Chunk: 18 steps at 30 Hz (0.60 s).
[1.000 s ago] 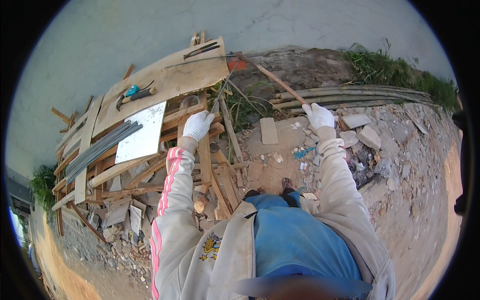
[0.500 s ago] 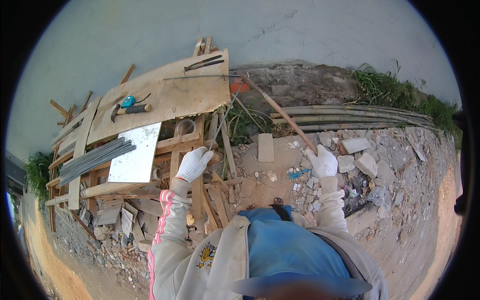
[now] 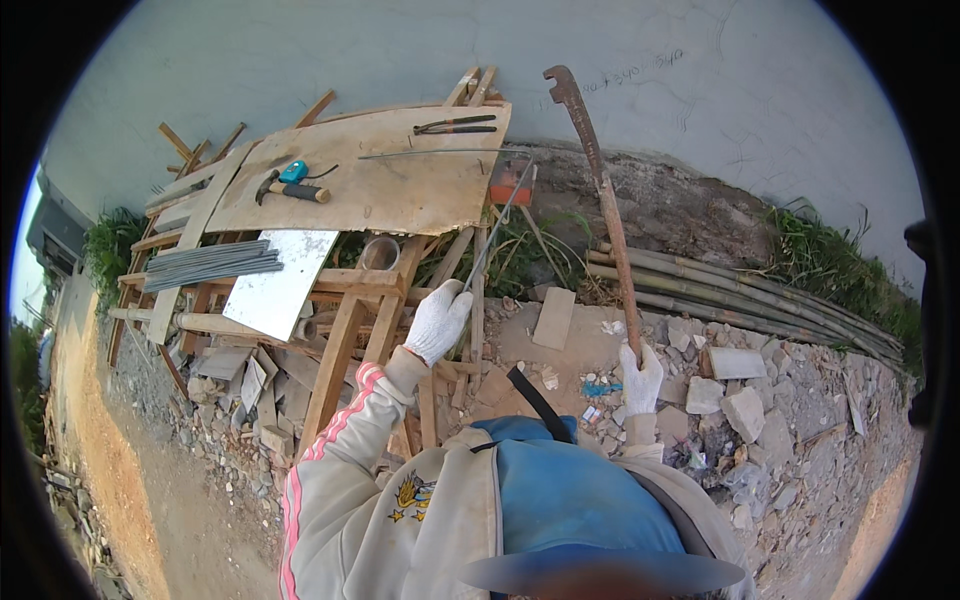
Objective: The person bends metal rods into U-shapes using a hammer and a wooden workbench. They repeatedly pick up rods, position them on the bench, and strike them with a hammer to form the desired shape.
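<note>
My left hand, in a white knit glove, grips a thin grey metal rod that runs up past an orange-red object and bends left across a plywood board. My gloved right hand is closed on a long rusty metal bar, raised upright, with a notched, hooked head at its top. On the board lie a hammer, a teal tape measure and long-handled pliers.
Timber frames hold the board, a bundle of grey rods and a white panel. Bamboo poles lie along the wall. Rubble and weeds cover ground to the right.
The rusty bar's head has swung up and right, away from the rod's bend, and now stands higher. My left hand and the rod have shifted right in view, along with the surroundings.
</note>
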Tool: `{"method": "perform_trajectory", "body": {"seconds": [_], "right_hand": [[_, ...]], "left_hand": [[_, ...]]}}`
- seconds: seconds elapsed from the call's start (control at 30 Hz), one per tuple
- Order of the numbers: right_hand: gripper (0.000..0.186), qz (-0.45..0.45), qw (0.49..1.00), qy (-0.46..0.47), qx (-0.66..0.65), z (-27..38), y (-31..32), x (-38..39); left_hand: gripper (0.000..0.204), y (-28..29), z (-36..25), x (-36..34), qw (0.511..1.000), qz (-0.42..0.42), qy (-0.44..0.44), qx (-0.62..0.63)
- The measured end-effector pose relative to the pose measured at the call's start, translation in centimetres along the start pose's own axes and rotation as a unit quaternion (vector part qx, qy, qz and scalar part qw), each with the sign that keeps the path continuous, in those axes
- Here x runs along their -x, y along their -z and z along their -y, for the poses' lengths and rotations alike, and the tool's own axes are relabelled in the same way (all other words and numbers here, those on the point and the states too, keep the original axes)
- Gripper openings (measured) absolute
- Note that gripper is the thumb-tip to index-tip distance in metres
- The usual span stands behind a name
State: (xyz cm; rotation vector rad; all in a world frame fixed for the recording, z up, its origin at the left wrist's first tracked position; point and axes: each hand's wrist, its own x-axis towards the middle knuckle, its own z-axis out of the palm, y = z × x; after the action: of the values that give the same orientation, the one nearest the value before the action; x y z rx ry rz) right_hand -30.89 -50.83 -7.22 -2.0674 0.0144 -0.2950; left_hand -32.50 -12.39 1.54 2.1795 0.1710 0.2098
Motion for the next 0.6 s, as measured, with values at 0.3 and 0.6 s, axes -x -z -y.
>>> {"method": "perform_trajectory", "body": {"seconds": [0.3, 0.6], "right_hand": [[0.033, 0.02, 0.996, 0.025, -0.089, -0.6, 0.1, -6.1], [0.019, 0.077, 0.964, 0.155, -0.2, 8.0, 1.1, -15.9]], "left_hand": [[0.018, 11.2, -8.0, 7.9, 0.891, -0.319, -0.135, -0.294], [0.014, 13.3, -9.3, 17.6, 0.824, -0.381, -0.092, -0.408]]}}
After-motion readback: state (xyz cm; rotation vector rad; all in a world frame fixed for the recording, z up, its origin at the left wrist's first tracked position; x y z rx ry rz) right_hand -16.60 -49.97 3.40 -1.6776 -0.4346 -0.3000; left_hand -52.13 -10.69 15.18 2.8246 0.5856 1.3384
